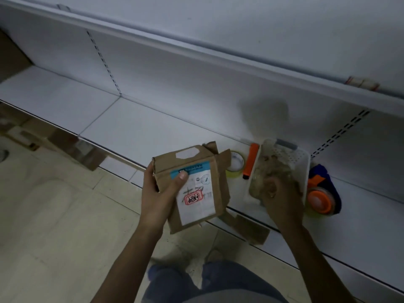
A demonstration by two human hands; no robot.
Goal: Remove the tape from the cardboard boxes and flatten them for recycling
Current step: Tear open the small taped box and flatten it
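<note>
A small brown cardboard box (pixel 194 184) with a white shipping label and a blue strip is held up in front of the shelf, its top flaps torn open. My left hand (pixel 159 193) grips its left side, thumb pressed on the label. My right hand (pixel 282 197) reaches into a white perforated plastic basket (pixel 305 158) on the shelf, fingers curled over a wad of crumpled brownish tape (pixel 271 169); whether it holds the wad is not plain.
On the white shelf (pixel 135 125) lie a tape roll (pixel 235 164), an orange utility knife (pixel 251 160) and an orange-and-blue tape dispenser (pixel 321 191). A flat cardboard piece (pixel 251 228) hangs off the shelf edge. More cardboard (pixel 72 145) lies on the floor at left.
</note>
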